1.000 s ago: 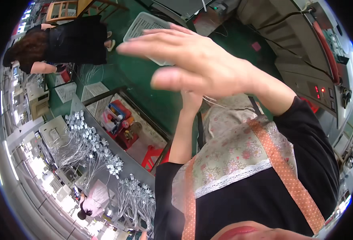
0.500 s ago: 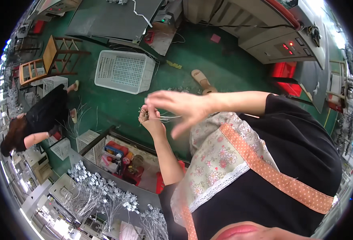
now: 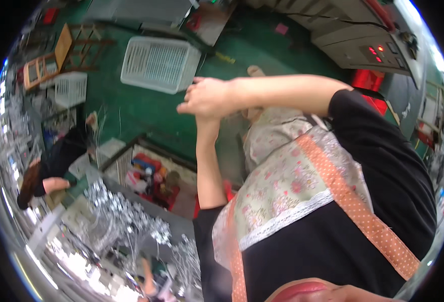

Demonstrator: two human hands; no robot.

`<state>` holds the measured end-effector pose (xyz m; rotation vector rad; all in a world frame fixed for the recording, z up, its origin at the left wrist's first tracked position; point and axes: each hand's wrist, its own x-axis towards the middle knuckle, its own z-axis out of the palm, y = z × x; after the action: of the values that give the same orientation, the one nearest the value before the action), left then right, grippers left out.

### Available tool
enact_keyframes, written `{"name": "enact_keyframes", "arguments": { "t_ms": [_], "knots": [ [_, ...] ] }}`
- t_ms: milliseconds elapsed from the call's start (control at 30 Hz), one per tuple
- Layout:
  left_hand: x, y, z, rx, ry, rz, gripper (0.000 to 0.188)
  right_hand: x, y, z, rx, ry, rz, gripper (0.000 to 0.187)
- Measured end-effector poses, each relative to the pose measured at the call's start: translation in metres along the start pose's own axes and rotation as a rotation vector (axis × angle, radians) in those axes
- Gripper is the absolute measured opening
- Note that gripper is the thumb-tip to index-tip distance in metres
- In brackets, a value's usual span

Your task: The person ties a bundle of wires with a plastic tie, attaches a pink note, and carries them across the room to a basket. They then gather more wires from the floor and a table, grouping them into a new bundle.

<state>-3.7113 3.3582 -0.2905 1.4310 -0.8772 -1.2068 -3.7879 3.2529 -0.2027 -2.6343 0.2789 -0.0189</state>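
My right hand (image 3: 212, 98) reaches across from the right and lies over my left hand. Its fingers look curled, though motion smears them. What they close on, if anything, I cannot make out. Beneath it, my left hand (image 3: 208, 122) shows only its wrist edge; its fingers and the thin wires they gripped a moment ago are covered. Both hands are held up in front of my floral apron (image 3: 282, 196), above the green floor. Below and left, many silvery wires with small metal ends (image 3: 126, 216) lie heaped on a grey bench.
A white plastic basket (image 3: 156, 65) stands on the floor beyond my hands. A box of mixed items (image 3: 151, 176) sits left of my left forearm. Farther left, a co-worker (image 3: 63, 153) bends down near a wooden chair (image 3: 63, 48). A machine cabinet (image 3: 352, 43) stands at the far right.
My right hand has come down over my left, which held thin wires in its closed fingers and is now mostly covered. The view has shifted, and the co-worker has changed posture.
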Motion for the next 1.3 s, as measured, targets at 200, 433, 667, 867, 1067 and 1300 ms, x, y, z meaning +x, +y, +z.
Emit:
{"name": "enact_keyframes", "arguments": {
  "t_ms": [200, 433, 667, 867, 1067, 1300],
  "knots": [
    [0.012, 0.069, 0.017, 0.001, 0.383, 0.144, 0.027, 0.018, -0.018, -0.054, 0.852, 0.185, 0.050, 0.059],
    [-0.029, 0.049, -0.017, -0.322, 0.655, 0.087, 0.029, 0.053, -0.048, -0.007, 0.073, -0.044, -0.148, 0.058],
    [-0.045, 0.105, -0.126, -0.569, 0.835, 0.138, 0.046, 0.047, 0.021, 0.004, 0.341, 0.130, -0.046, 0.053],
    [-0.046, 0.147, -0.123, -0.495, 0.874, 0.173, 0.051, 0.030, 0.003, 0.030, 1.057, 0.069, 0.264, 0.057],
    [-0.057, 0.107, -0.140, -0.465, 0.770, 0.102, 0.051, 0.016, -0.011, 0.010, 0.900, -0.274, 0.096, 0.026],
    [-0.049, 0.057, -0.132, -0.592, 0.776, 0.057, 0.052, 0.036, -0.012, 0.088, 0.790, 0.086, -0.029, 0.019]
  ]
}}
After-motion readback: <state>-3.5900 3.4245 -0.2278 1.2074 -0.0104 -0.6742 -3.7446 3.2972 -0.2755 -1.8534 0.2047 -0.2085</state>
